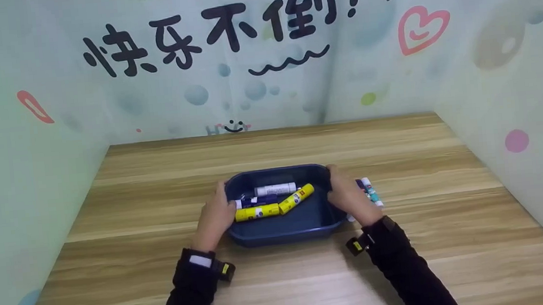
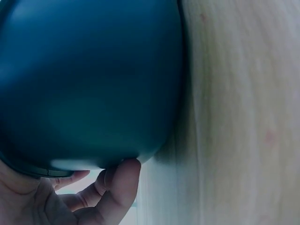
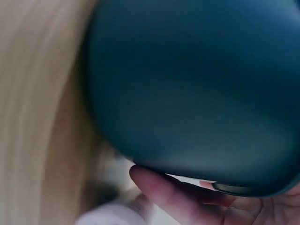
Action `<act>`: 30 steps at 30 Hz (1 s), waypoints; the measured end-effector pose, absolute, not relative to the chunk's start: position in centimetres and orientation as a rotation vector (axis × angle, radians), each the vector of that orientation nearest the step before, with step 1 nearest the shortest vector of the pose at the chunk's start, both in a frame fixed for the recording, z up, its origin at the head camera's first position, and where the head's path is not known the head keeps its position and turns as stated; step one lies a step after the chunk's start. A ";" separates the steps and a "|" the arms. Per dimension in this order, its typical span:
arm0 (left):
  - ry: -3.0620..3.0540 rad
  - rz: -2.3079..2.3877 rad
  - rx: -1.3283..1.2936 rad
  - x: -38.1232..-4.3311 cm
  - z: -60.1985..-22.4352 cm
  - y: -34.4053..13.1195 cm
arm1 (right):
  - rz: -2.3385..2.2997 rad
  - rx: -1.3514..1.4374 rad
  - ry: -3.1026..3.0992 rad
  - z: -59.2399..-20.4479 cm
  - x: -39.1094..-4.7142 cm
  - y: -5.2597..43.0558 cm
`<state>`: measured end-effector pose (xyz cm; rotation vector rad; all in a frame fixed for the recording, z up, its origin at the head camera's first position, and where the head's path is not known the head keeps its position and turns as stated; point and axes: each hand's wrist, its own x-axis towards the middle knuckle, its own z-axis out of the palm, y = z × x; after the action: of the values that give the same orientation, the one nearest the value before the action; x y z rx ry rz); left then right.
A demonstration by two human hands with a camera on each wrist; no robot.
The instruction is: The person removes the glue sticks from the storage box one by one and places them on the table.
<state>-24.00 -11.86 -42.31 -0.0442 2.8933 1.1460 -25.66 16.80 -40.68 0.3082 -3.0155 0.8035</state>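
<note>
A dark blue plastic basin is at the middle of the table, with each hand at one short end. My left hand grips the left end, thumb over the rim; in the left wrist view its fingers curl under the outside. At the right end my right hand holds the rim the same way, its fingers against the outer wall. Inside lie two yellow glue sticks, one flat and one slanted, a white glue stick and a dark blue one.
Beside the right hand, more sticks lie on the wood-grain table, among them a white and teal one, partly hidden by that hand. A printed backdrop stands behind the table, with side panels left and right.
</note>
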 end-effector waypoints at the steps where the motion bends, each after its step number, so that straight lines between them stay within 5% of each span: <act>1: 2.893 1.152 -0.045 -24.0 -42.3 -11.8 | 0.796 0.308 -3.011 -40.8 -25.7 16.8; 17: 3.111 1.007 0.015 -23.4 -41.6 -11.3 | 0.765 0.257 -2.935 -42.2 -26.0 16.5; 30: 3.501 0.807 0.593 -23.1 -41.9 -8.7 | 0.802 0.223 -2.974 -42.0 -25.8 16.6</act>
<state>-23.12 -8.70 -41.89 0.5931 3.5011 0.8067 -25.80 16.63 -42.02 0.2227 -2.9744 0.8024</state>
